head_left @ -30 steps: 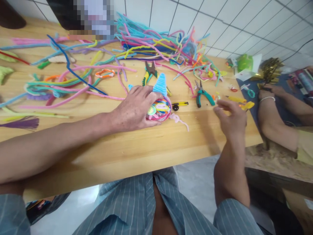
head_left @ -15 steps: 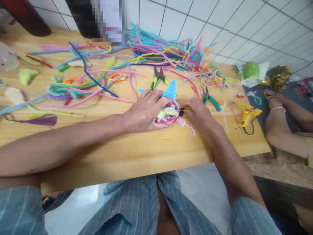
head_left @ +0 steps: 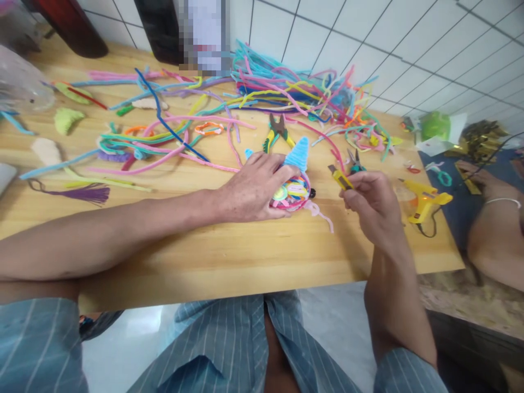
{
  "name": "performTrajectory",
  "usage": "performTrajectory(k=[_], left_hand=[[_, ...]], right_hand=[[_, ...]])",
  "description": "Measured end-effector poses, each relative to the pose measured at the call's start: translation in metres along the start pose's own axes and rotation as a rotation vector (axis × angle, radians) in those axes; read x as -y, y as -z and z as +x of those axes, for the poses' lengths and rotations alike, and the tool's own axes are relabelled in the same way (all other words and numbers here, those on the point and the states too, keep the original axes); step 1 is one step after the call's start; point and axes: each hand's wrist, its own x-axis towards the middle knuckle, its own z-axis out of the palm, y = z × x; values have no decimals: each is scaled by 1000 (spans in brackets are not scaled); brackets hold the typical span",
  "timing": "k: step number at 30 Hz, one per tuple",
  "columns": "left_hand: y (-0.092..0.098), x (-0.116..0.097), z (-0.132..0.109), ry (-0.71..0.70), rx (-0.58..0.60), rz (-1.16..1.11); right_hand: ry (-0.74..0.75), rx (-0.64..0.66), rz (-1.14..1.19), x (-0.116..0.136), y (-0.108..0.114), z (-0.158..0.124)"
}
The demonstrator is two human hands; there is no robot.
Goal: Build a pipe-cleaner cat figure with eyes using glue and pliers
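Note:
My left hand (head_left: 264, 188) is closed around a colourful pipe-cleaner craft (head_left: 297, 191) on the wooden table. The craft has a pink rim, striped coloured parts and a pointed light-blue piece (head_left: 299, 155) standing up from it. A small black ball (head_left: 313, 193) and a pale pink curled strand (head_left: 319, 213) lie at its right side. In the air to the right, my right hand (head_left: 374, 204) grips a yellow utility knife (head_left: 341, 179), its tip pointing up and left, apart from the craft. My left fingers partly cover the craft.
Yellow-handled pliers (head_left: 278, 131) lie behind the craft; teal-handled pliers (head_left: 355, 162) are partly behind my right hand. A yellow glue gun (head_left: 426, 199) rests at the right. Pipe cleaners (head_left: 282, 90) pile against the tiled wall. Another person's arm (head_left: 497, 229) is at the far right.
My right hand has lifted the utility knife away from the craft, up and to the right. My left hand stays on the craft. The whole view has shifted slightly.

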Motion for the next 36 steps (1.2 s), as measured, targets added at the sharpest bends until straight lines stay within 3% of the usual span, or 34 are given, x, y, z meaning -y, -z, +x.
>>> performTrajectory(k=[7, 15, 25, 36], left_hand=[[1, 0, 0, 0, 5, 6], [1, -1, 0, -4, 9, 16], [1, -1, -1, -9, 8, -8], [0, -2, -1, -7, 4, 23]], right_hand=[[78, 132, -43, 24, -17, -5], [134, 70, -153, 23, -9, -6], [158, 47, -187, 26, -17, -5], [172, 94, -186, 22, -17, -5]])
